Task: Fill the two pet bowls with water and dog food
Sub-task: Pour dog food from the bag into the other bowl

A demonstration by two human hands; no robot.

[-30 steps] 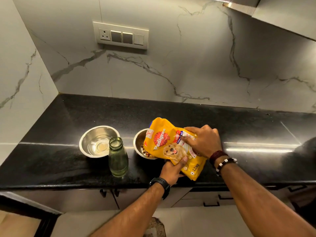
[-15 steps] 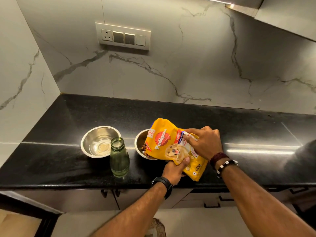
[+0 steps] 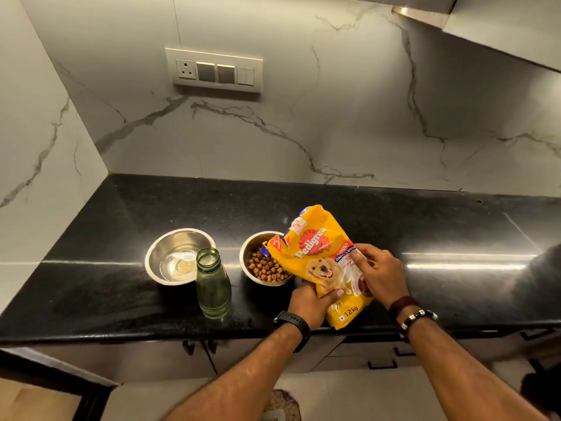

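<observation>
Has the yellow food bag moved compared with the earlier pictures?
Yes. The food bag has swung upright and rightward, uncovering much more of the kibble bowl.

We see a yellow bag [image 3: 321,262] printed with a red logo, white lettering and a golden dog. Brown and orange kibble [image 3: 266,268] fills one silver bowl [image 3: 246,262]; another silver bowl [image 3: 164,253] holds clear water. The bottle [image 3: 212,284] is pale green glass. The counter [image 3: 425,226] is speckled black, the wall [image 3: 273,132] white marble with grey veins.

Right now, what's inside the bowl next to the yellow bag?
Brown kibble fills the right bowl. The dog food bag, held by both hands, covers its right rim, so that side is hidden.
</observation>
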